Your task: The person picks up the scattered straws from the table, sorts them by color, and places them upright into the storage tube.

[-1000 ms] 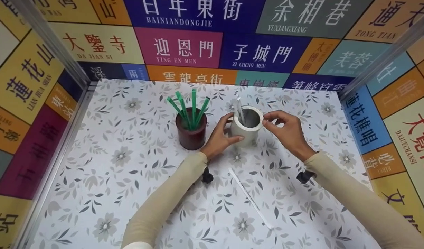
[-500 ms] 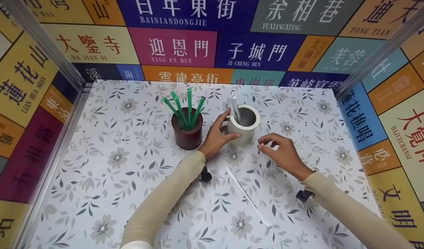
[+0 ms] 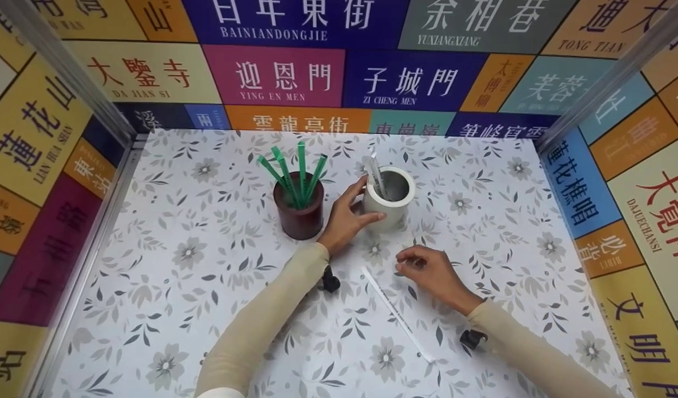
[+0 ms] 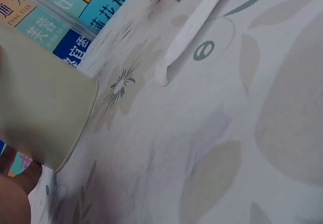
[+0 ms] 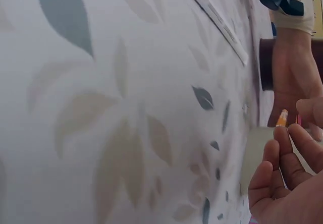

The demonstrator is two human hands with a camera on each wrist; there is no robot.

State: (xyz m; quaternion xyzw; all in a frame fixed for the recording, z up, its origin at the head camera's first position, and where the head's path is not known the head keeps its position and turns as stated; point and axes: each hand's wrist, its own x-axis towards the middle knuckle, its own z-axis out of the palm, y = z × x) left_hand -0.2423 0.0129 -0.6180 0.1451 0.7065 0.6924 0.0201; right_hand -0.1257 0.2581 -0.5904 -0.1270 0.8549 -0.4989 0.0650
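Observation:
My left hand holds the pale cylindrical cup from its left side, thumb in front and fingers round behind. A clear-and-white wrapped straw or two lean inside it; the exact number is hard to see. My right hand hovers in front of the cup, its fingers loosely bent with nothing visible between them. Just left of that hand, a white wrapped straw with small print lies slantwise on the table. The left wrist view shows the cup's wall and one end of the lying straw.
A dark red cup stands left of my left hand, with several green straws poking up from it. The floral-patterned tabletop is bounded at the back and sides by panels of coloured signs.
My right hand has left the pale cup's rim and come down and toward me, near the lying straw. My left hand keeps its hold on the cup.

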